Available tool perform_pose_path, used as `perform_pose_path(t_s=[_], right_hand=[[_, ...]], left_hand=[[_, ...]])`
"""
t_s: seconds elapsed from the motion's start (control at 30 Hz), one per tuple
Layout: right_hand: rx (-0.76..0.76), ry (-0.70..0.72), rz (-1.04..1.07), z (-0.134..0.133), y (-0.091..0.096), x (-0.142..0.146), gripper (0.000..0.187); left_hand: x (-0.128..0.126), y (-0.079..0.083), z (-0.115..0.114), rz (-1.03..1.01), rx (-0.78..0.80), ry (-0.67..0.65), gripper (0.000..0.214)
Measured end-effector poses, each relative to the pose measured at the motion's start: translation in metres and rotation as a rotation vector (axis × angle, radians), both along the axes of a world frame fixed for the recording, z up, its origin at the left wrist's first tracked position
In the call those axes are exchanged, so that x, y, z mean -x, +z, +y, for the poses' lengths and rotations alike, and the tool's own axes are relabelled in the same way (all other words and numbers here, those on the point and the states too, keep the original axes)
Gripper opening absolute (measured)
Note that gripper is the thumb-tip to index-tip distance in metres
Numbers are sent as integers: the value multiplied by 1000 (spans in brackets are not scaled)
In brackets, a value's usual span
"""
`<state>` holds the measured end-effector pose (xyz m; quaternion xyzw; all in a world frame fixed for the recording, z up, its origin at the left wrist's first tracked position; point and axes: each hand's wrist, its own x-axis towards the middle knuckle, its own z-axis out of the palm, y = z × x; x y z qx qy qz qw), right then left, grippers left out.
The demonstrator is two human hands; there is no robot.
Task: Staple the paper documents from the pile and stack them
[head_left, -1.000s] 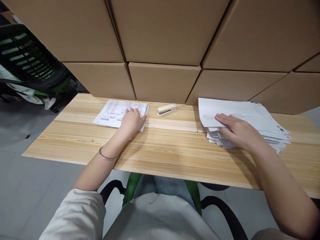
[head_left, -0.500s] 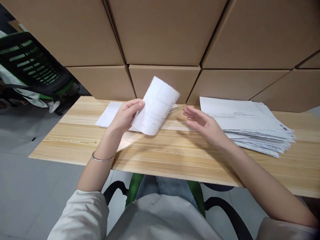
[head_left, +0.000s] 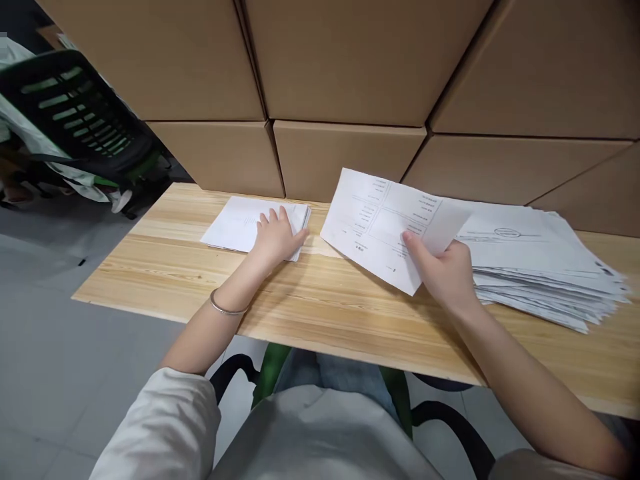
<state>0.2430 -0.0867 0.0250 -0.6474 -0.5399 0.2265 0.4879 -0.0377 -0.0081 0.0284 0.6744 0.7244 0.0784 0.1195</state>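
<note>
Cardboard boxes (head_left: 350, 160) pretty much wall off the back of this wood-grain counter (head_left: 200, 287). Left hand (head_left: 276, 239) is spread on a paper stack (head_left: 233, 225), right hand (head_left: 447, 273) pinches a printed sheet (head_left: 375, 220) by the bigger paper pile (head_left: 540, 253).

Boxes (head_left: 350, 160) behind two paper stacks (head_left: 535, 250)

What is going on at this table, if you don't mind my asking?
A person sits at a wooden table. Their right hand holds up a printed paper near a large, uneven pile of papers. Their left hand lies spread on a smaller stack. Brown boxes stand behind.
</note>
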Motion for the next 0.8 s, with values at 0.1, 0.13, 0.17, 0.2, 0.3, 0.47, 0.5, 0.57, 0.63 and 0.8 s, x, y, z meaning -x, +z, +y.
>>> perform_pose_path(t_s=[0.1, 0.13, 0.17, 0.2, 0.3, 0.47, 0.5, 0.57, 0.63, 0.8], right_hand=[[6, 2, -86, -5, -1, 4, 31], [7, 11, -121, -6, -2, 4, 29], [8, 21, -156, -6, -2, 5, 28], [9, 29, -185, -7, -3, 5, 28], [19, 41, -220, -7, -2, 4, 30], [61, 28, -174, -5, -1, 2, 29], [74, 22, -160, -5, -1, 2, 29], [89, 18, -126, -5, -1, 1, 31], [101, 26, -78, -4, 0, 1, 31], [134, 94, 147, -1, 1, -1, 28]], left_hand=[[-1, 0, -2, 106, 77, -57, 79], [-1, 1, -2, 112, 74, -68, 76], [-1, 2, -2, 111, 70, -73, 73], [0, 4, -2, 105, 67, -79, 70], [5, 9, 1, 73, 60, -112, 50], [21, 29, -2, -291, -37, -103, 33], [23, 34, -5, -442, -70, -115, 31], [24, 45, -12, -755, -138, -132, 25], [22, 52, -18, -991, -197, -133, 25], [5, 41, -19, -1308, -246, -84, 18]])
